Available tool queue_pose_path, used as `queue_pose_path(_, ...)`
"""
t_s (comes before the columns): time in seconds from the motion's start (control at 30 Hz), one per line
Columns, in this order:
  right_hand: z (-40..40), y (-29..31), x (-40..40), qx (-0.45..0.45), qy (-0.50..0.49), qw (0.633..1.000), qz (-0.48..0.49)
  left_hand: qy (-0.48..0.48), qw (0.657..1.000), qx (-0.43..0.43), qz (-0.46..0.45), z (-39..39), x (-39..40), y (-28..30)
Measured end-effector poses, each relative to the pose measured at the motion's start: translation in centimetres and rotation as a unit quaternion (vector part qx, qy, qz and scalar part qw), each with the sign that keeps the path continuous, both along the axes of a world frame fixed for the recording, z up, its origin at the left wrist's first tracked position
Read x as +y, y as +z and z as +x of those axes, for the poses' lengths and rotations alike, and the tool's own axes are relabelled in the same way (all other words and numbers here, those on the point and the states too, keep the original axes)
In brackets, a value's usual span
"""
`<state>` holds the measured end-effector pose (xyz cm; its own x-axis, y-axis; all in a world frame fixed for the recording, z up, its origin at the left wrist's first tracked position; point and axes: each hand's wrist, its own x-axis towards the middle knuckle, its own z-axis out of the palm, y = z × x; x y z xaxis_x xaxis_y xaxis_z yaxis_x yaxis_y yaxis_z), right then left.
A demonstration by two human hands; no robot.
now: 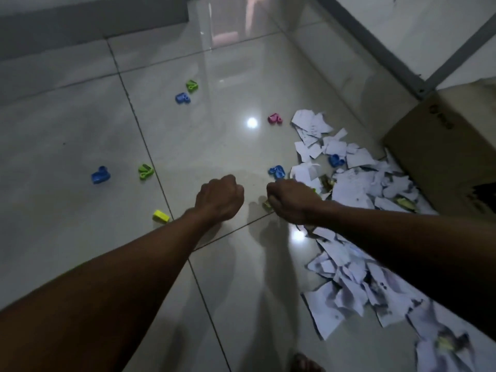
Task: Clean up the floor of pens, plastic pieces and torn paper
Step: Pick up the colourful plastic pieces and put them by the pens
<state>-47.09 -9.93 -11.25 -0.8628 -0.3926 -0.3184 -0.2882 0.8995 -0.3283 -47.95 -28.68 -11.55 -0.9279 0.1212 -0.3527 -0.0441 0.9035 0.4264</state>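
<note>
Small plastic pieces lie scattered on the tiled floor: a blue one (100,175), a green one (145,171) and a yellow one (161,216) at the left, a blue (183,98) and green (192,85) pair farther off, a pink one (274,119), and two blue ones (276,171) (335,160) by the torn paper (351,189). My left hand (220,196) is a closed fist above the floor; nothing shows in it. My right hand (291,201) is closed at the paper's edge, with a yellow plastic piece (267,204) showing at its fingertips. No pens are visible.
A brown cardboard box (440,146) stands at the right, against the paper pile. More torn paper (349,285) spreads toward the lower right under my right forearm. A grey-framed wall (397,57) runs behind the box. A bare foot (306,363) shows at the bottom edge.
</note>
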Motion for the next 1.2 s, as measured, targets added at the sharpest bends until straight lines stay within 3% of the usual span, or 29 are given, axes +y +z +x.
queue_pose_path(0.1,-0.7,0.5,2.8,0.025,-0.102,0.994,-0.021,-0.031,0.999,-0.025,-0.011,-1.6,2.1,1.2)
queue_pose_path(0.23,-1.1,0.3,6.2,0.058,-0.289,0.954,-0.056,-0.100,0.993,-0.033,-0.053,-4.2,4.0,1.4)
queue_pose_path(0.33,-1.4,0.0,7.9,0.077,-0.338,0.934,-0.086,-0.158,0.986,0.004,-0.059,-4.8,5.5,-0.1)
queue_pose_path(0.43,-2.2,-0.1,8.9,0.113,-0.404,0.896,-0.148,-0.206,0.978,-0.025,-0.021,-4.2,6.5,-2.0)
queue_pose_path(0.5,-2.8,-0.3,9.0,0.104,-0.412,0.891,-0.160,-0.248,0.968,-0.022,-0.018,-3.8,6.7,-2.7)
queue_pose_path(0.67,-3.3,-1.6,9.0,0.046,-0.378,0.918,-0.106,-0.322,0.945,-0.016,-0.061,-3.3,7.0,-3.9)
queue_pose_path(0.83,-1.5,-3.8,8.2,-0.016,-0.365,0.928,-0.069,-0.274,0.961,0.010,-0.022,-3.0,6.8,-5.1)
queue_pose_path(0.97,1.8,-4.0,8.7,0.020,-0.368,0.929,-0.037,-0.219,0.975,-0.014,0.025,-2.6,6.1,-5.4)
queue_pose_path(1.2,3.7,-3.4,9.7,0.022,-0.397,0.917,-0.039,-0.222,0.974,0.011,0.044,-1.6,5.5,-5.6)
